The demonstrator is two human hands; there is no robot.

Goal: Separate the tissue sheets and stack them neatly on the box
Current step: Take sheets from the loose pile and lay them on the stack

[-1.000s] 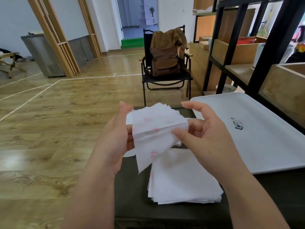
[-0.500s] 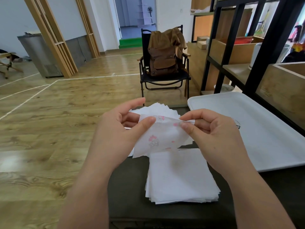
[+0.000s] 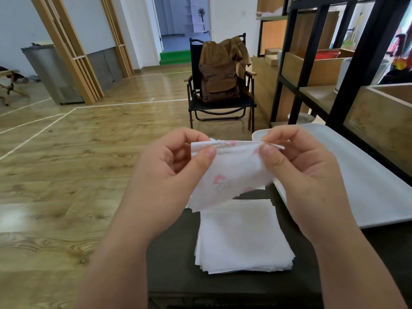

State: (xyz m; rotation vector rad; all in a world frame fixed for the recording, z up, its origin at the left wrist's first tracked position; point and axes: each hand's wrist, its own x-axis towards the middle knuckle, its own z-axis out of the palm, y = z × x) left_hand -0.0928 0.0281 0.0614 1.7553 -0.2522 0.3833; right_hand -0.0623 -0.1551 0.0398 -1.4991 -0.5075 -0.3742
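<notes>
A white tissue sheet with pink flower prints [image 3: 231, 172] hangs in the air in front of me. My left hand [image 3: 174, 172] pinches its top left corner between thumb and fingers. My right hand [image 3: 298, 170] pinches its top right edge the same way. Below them a neat stack of white tissue sheets [image 3: 242, 237] lies on the dark box [image 3: 174, 264]. More tissue behind the held sheet is mostly hidden by it and by my hands.
A white tray [image 3: 365, 186] lies on the box to the right. Black shelving with wooden crates [image 3: 334, 70] rises at the far right. A black folding chair with a brown backpack [image 3: 219, 74] stands ahead on the wooden floor.
The held sheet went from a fold in my hands to hanging spread between both. My left thumb and right fingers shifted to its top edge, and both hands rose slightly.
</notes>
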